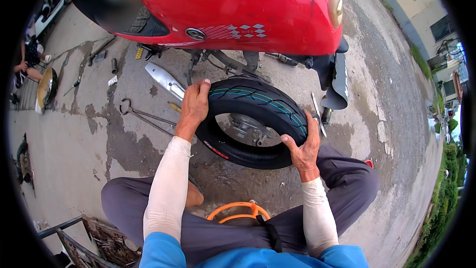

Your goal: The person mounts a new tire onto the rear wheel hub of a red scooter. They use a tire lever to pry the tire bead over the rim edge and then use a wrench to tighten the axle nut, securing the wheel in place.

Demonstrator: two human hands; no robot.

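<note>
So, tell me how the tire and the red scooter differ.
Colour: the tire is black with thin teal tread lines; the scooter is mainly glossy red with grey diamonds. Size: the scooter is much larger than the tire. State: the left hand and right hand hold the tire; neither touches the scooter. Both show some black and red.

Daylight is spread brightly; glare is thrown off the scooter [238,7]; the tyre [253,95] is rendered sharply; outer edges are bowed.
</note>
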